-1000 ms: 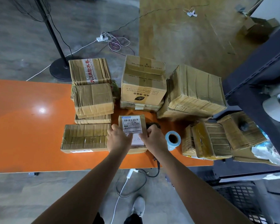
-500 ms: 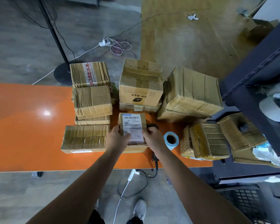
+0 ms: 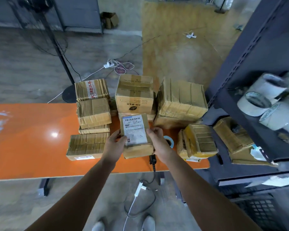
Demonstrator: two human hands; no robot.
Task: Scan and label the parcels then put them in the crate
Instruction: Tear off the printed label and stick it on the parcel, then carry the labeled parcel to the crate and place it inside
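At frame centre, gripped small white-labelled brown cardboard parcel [image 3: 138, 148] between left hand [image 3: 114, 144] and right hand [image 3: 158, 142], with fingers curled round its sides.

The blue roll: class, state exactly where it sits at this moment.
Head view: the blue roll lies on the orange table, right of centre, partly behind the right hand, between the labelled parcel and the yellow-taped parcel.

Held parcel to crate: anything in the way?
The crate is low right, off the table. A parcel stack on the table's right end and the shelf's bottom board appear to lie between it and the held parcel.
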